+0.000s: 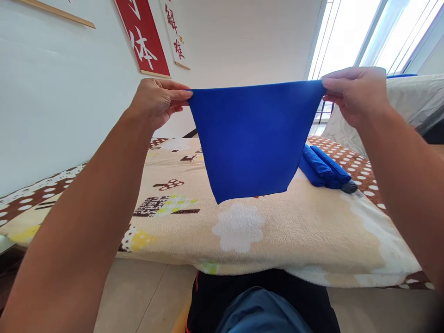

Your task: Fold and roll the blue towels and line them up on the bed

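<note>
A blue cloth (253, 138) hangs in the air above the bed, stretched flat between both hands. My left hand (157, 101) pinches its upper left corner. Its upper right corner is pinched by my right hand (354, 92). The cloth's lower edge hangs just above the cream patterned blanket (243, 231) that covers the bed.
Several rolled blue cloths (324, 167) and a dark grey roll (349, 187) lie on the blanket at the right. A white wall with red banners (142, 34) stands to the left. A grey covered object (409, 99) and a bright window are at the back right.
</note>
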A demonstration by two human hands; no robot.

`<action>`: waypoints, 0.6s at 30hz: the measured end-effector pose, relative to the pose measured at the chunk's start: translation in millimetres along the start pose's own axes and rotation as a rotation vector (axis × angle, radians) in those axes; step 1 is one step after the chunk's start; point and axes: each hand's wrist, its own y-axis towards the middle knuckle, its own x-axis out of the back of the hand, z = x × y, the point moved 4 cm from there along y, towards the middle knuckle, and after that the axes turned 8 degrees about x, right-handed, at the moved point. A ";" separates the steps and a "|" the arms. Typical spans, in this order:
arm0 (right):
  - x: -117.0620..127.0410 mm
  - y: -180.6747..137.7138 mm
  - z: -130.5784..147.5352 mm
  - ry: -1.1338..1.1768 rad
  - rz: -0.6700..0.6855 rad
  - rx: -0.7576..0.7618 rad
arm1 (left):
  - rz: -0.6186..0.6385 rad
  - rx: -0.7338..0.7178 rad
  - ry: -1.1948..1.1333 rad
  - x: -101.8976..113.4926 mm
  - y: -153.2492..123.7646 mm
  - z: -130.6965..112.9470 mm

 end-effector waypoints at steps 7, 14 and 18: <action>-1.5 -7.7 9.7 -0.511 0.107 0.214 | -0.144 -0.074 0.363 0.9 -3.7 -2.3; -17.1 -14.8 8.2 -0.556 0.225 0.045 | -0.163 0.053 0.357 -0.6 -2.2 3.1; -17.5 -18.7 9.3 -0.353 0.319 -0.109 | -0.017 0.227 0.266 3.1 0.4 12.6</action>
